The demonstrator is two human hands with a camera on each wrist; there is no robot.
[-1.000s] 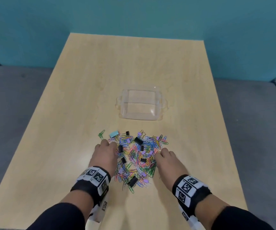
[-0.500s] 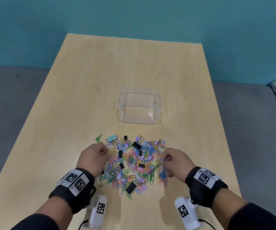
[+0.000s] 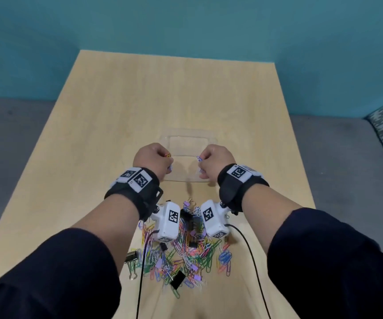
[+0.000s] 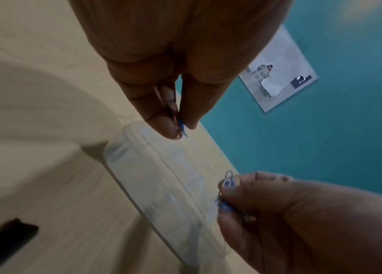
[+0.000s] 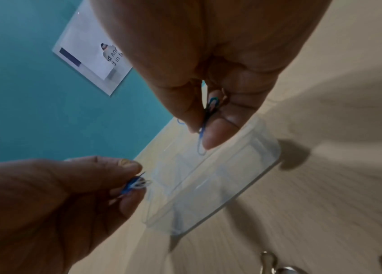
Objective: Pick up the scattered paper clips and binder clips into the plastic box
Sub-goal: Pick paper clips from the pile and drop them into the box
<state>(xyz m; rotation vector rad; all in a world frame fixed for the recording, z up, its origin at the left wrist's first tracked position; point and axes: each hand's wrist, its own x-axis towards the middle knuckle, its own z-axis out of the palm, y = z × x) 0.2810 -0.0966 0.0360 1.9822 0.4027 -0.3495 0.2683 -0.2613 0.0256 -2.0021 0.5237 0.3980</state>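
Head view: the left hand (image 3: 152,161) and the right hand (image 3: 213,162) hover side by side over the near half of the clear rectangular plastic box (image 3: 190,140), which sits at the centre of the pale wooden table (image 3: 117,111). Each hand is curled, pinching a few coloured wire paper clips; the left hand's small bunch of clips (image 3: 168,155) shows at its 3 o'clock side, the right hand's small bunch of clips (image 3: 199,159) at its 9 o'clock side. The scattered heap of coloured paper clips and black binder clips (image 3: 185,254) lies at 6 o'clock from the box, under the wrists

Left wrist view: thumb and fingers squeeze blue clips above the box rim (image 4: 138,140); the right hand is at 4 o'clock

Right wrist view: fingertips pinch blue clips over the box; the left hand is at 8 o'clock
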